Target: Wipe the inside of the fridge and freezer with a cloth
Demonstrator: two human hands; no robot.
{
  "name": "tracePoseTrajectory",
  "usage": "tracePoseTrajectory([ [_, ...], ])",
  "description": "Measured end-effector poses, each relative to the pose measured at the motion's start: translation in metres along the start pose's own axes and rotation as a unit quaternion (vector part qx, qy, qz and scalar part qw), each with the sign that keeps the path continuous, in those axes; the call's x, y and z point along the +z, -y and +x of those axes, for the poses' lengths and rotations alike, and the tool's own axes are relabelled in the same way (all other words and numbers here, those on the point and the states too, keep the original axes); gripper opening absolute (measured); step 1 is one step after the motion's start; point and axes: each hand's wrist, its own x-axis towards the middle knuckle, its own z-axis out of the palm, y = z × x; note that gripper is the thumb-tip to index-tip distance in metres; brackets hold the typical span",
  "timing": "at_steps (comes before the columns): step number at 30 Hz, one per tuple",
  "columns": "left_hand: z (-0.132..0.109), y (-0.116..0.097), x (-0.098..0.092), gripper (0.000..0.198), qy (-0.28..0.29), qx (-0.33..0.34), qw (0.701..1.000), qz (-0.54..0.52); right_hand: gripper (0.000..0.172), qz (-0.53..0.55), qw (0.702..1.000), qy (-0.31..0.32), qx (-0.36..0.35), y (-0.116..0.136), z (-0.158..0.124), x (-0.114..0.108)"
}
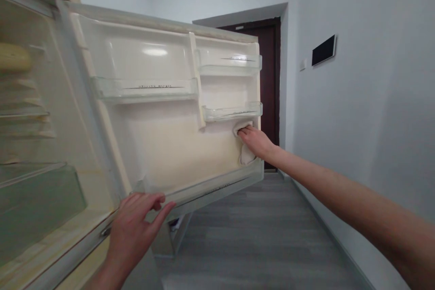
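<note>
The refrigerator door (170, 145) stands wide open, its inner side towards me. Near its far edge, below the small shelves, my right hand (255, 141) is closed on a whitish cloth (248, 154), pressed against the inner panel; part of the cloth hangs below the fingers. At the near lower corner, my left hand (136, 219) grips the rim of the bottom door shelf (217, 190), with bent fingers over it and the thumb stretched along its front. Some left fingertips are hidden.
At left is the refrigerator interior (68, 99) with shelves and a clear drawer (41, 208). Other door shelves (146, 89) sit above my hands. A low white cabinet (166, 240) stands under the door. Beyond are a dark brown door (270, 86), grey floor (258, 235) and a wall screen (323, 50).
</note>
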Motion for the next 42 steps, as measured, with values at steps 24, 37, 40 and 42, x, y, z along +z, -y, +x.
tracePoseTrajectory([
  [24, 0.002, -0.006, -0.003, 0.037, 0.008, -0.027, 1.000, -0.006, 0.034, 0.275, 0.847, 0.424, -0.167, 0.086, 0.061, 0.009],
  [37, 0.006, -0.017, -0.010, 0.029, 0.038, -0.071, 0.997, -0.010, 0.022, 0.297, 0.950, 0.093, -0.038, 0.146, 0.050, -0.087],
  [40, 0.004, -0.017, -0.010, 0.027, 0.022, -0.060, 0.998, -0.011, 0.018, 0.315, 0.946, -0.031, 0.078, 0.095, 0.029, -0.119],
  [42, 0.002, -0.015, -0.010, 0.026, 0.006, -0.041, 0.999, -0.012, 0.016, 0.331, 0.917, -0.154, 0.160, 0.039, 0.015, -0.139],
])
